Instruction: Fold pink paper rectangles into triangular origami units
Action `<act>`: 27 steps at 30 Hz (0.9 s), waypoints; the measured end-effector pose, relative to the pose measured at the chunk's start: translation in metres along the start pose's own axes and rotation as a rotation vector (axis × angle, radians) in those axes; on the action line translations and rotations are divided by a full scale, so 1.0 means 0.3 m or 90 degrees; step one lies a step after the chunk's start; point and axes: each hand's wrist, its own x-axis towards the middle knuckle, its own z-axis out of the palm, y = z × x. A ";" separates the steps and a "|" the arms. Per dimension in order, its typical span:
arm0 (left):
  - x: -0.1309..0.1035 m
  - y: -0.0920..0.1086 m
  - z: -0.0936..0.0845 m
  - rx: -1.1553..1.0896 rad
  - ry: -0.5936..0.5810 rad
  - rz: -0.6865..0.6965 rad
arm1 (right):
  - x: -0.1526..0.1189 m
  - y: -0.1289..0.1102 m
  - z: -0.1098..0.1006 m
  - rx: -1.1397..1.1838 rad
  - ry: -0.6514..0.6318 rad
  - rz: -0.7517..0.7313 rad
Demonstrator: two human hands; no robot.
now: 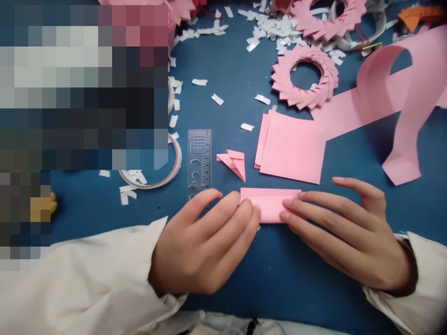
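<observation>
The left hand [213,237] is pinching the near end of one folded pink paper [272,211] and the right hand [352,232] is resting its fingertips on the other end, so the paper is lying on the table [268,284] between them. It is forming a narrow oblong, seemingly only partway to the pointed shape of the small folded piece [237,163] just beyond the left fingertips. That one piece is looking finished.

Beyond the right fingertips, a stack of flat squares [293,149] is waiting without visible pointed folds; at least two are showing. Farther beyond, two pleated rings [330,86] are looking complete, though the farther one is running out of view. One clear ruler [199,158] is lying past the left hand. White scraps [268,30] are scattering beyond both hands, too many to count.
</observation>
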 end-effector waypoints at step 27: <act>-0.025 0.038 -0.049 -0.076 -0.111 0.045 | -0.013 -0.011 -0.001 -0.061 -0.001 -0.052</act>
